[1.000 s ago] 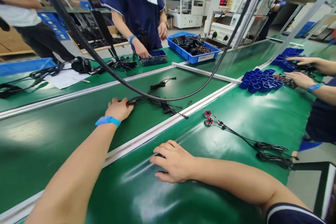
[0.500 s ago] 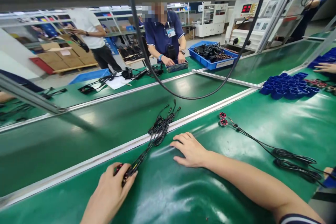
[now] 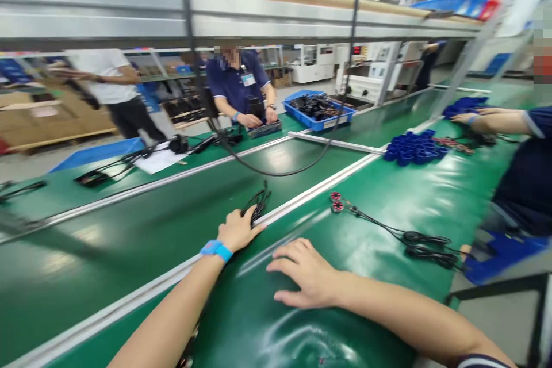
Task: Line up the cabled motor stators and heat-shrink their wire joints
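Observation:
My left hand (image 3: 237, 233), with a blue band at the wrist, is closed over a bundle of black cables (image 3: 259, 201) at the white rail. The hand hides much of the bundle. Below my forearm, partly covered, small dark coppery parts (image 3: 187, 356) show at the bottom edge. My right hand (image 3: 304, 276) rests over the green mat just to the right, fingers spread and holding nothing. Farther right lie two round red-and-black coil pieces (image 3: 337, 207) joined to coiled black cables (image 3: 425, 247).
A white rail (image 3: 319, 185) crosses the green table (image 3: 366, 310). Blue cup-like parts (image 3: 414, 148) are clustered at right, near a co-worker's arm (image 3: 504, 119). Across the table, another person (image 3: 241, 83) works beside a blue tray (image 3: 319, 123) of cables. A black cable (image 3: 276, 173) hangs in front.
My left hand has gone from the coil ends of the cables up to the bundle at the rail. My right hand stays spread in nearly the same place. The view has tilted up and turned right.

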`<state>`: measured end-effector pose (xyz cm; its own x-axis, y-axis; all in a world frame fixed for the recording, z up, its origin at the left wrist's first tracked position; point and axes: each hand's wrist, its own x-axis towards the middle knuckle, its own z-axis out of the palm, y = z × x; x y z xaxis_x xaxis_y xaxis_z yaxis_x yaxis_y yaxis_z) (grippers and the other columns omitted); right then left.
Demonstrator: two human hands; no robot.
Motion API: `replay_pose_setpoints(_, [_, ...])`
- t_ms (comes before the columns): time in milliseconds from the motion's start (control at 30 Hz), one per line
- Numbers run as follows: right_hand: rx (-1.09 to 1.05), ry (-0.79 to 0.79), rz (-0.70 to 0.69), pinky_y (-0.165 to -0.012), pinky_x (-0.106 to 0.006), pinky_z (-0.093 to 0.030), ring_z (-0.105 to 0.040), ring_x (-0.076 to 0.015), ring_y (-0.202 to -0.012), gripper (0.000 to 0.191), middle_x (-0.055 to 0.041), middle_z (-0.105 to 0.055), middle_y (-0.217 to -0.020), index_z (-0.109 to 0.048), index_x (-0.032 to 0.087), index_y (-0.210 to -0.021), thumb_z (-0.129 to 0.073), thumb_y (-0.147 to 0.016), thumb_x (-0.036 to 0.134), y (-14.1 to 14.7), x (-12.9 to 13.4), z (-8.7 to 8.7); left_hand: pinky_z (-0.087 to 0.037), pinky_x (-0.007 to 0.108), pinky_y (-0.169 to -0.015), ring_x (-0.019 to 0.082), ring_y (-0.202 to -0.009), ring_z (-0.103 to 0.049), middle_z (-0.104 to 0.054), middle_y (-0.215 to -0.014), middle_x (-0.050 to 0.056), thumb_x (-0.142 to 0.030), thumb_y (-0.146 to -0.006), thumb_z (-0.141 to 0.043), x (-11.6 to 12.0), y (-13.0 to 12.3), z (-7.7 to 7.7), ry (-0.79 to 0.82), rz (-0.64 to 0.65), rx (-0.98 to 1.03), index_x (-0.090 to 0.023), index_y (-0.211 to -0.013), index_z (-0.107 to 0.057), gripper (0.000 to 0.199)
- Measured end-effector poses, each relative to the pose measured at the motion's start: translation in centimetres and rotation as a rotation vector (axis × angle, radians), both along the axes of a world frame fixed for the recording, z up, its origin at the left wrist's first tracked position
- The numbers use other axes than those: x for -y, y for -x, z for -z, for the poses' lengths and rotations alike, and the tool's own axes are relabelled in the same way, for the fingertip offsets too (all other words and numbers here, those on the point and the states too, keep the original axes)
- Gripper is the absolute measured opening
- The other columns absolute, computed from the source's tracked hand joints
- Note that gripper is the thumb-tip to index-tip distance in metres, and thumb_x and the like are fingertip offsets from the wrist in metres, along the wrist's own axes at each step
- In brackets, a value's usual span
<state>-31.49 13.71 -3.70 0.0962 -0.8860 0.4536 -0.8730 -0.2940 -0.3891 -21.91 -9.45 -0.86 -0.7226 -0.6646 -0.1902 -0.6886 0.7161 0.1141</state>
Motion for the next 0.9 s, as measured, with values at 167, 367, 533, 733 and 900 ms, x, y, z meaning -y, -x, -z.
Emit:
replay_pose_setpoints(167, [-0.055, -0.046, 0.077, -0.102, -0.036, -0.037, -0.056, -0.0176, -0.112, 0.052, -0.0056, -0.060, -0.131, -0.055, 0.024, -0.129, -0.064, -0.091, 0.057, -0.4, -3.6, 0.0, -0.046, 0.048, -0.103, 0.037, -0.116, -0.058, -0.057, -0.111, 0.019, -0.063, -0.082, -0.031, 2.1, -0.8, 1.1, -0.063, 0.156, -0.149, -0.016, -0.141, -0.048, 0.077])
replay_pose_setpoints(367, [-0.053, -0.025, 0.231, -0.102, -0.031, -0.037, -0.057, -0.0139, -0.111, 0.049, -0.0027, -0.060, -0.131, -0.055, 0.025, -0.127, -0.066, -0.090, 0.056, -0.3, -5.7, -0.2, -0.053, 0.049, -0.087, 0.034, -0.092, -0.064, -0.056, -0.087, 0.000, -0.079, -0.056, -0.040, 4.4, 0.8, 2.2, -0.198, 0.071, -0.253, -0.041, -0.101, -0.051, 0.060])
replay_pose_setpoints(533, [-0.069, 0.043, 0.299, -0.100, -0.033, -0.038, -0.057, -0.0139, -0.109, 0.046, -0.0036, -0.061, -0.129, -0.057, 0.024, -0.123, -0.059, -0.093, 0.059, -0.9, -8.0, -0.6, -0.052, 0.050, -0.095, 0.035, -0.108, -0.063, -0.065, -0.103, 0.002, -0.077, -0.064, -0.045, 0.0, 2.5, 1.7, -0.252, 0.308, -0.439, -0.038, -0.100, -0.052, 0.054])
replay_pose_setpoints(733, [-0.095, 0.081, 0.330, -0.101, -0.038, -0.041, -0.055, -0.0193, -0.114, 0.048, -0.0072, -0.060, -0.130, -0.057, 0.023, -0.127, -0.058, -0.093, 0.057, -1.8, -9.6, -1.6, -0.048, 0.042, -0.108, 0.028, -0.124, -0.058, -0.059, -0.132, 0.011, -0.061, -0.089, -0.048, -10.0, 1.8, -0.2, -0.420, 0.672, -0.374, -0.025, -0.134, -0.053, 0.058])
replay_pose_setpoints(900, [-0.125, -0.035, 0.378, -0.110, -0.050, -0.038, -0.048, -0.0291, -0.131, 0.059, -0.0150, -0.052, -0.141, -0.052, 0.021, -0.138, -0.067, -0.088, 0.047, 0.3, -11.2, -0.8, -0.024, 0.057, -0.124, 0.033, -0.152, -0.023, -0.029, -0.163, 0.011, -0.065, -0.099, -0.041, -9.8, -4.6, -1.8, -0.185, 0.555, -0.434, -0.027, -0.157, -0.025, 0.072])
